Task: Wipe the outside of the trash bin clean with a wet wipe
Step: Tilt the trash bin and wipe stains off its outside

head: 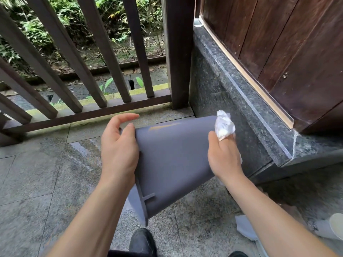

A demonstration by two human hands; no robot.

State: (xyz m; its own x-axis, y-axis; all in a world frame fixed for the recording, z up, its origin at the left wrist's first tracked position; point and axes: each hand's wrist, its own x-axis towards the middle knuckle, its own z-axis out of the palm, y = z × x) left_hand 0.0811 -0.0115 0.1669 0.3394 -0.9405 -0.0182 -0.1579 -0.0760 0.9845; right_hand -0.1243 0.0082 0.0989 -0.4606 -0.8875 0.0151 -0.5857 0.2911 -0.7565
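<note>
A grey-purple plastic trash bin [172, 160] is held tilted on its side above the stone floor, its rim end toward me and its narrower base pointing away to the right. My left hand [118, 151] grips the bin's left side near the base end, thumb on top. My right hand [222, 154] presses against the bin's right side and holds a crumpled white wet wipe [223, 126], which sticks up above my fingers at the bin's far right edge. A faint yellowish smear [163, 127] shows on the bin's upper surface.
A dark wooden railing [89, 71] runs across the back, with a thick post [178, 52]. A speckled granite ledge [241, 93] and a wooden door [287, 52] stand close on the right. The floor [55, 173] has a wet patch. White items [332, 229] lie at lower right; my shoe [142, 242] is below.
</note>
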